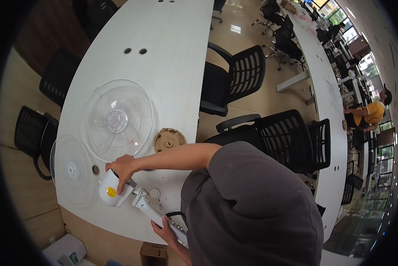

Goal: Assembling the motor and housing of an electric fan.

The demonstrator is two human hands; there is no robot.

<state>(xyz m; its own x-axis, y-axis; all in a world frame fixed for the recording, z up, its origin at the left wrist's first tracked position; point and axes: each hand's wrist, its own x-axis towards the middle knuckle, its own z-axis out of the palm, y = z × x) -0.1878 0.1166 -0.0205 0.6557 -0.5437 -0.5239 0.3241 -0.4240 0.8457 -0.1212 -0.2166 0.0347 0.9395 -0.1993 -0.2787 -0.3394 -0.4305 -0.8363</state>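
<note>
On the white table (172, 40) we see a clear fan guard (72, 170) at the left edge, a second guard with blades (118, 119) beside it, and a brown pulp tray (168, 139) further right, none blocking our hands. The fan motor (112, 190) lies near the table's front edge, its long axis running down-right along the stem (157, 215). Our right hand (122, 167) clamps the motor's top, and our left hand (165, 230) grips the stem's lower end.

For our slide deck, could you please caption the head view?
Left hand grips a white fan motor housing, right hand holds its stem, beside clear fan blades on a white table.
</note>
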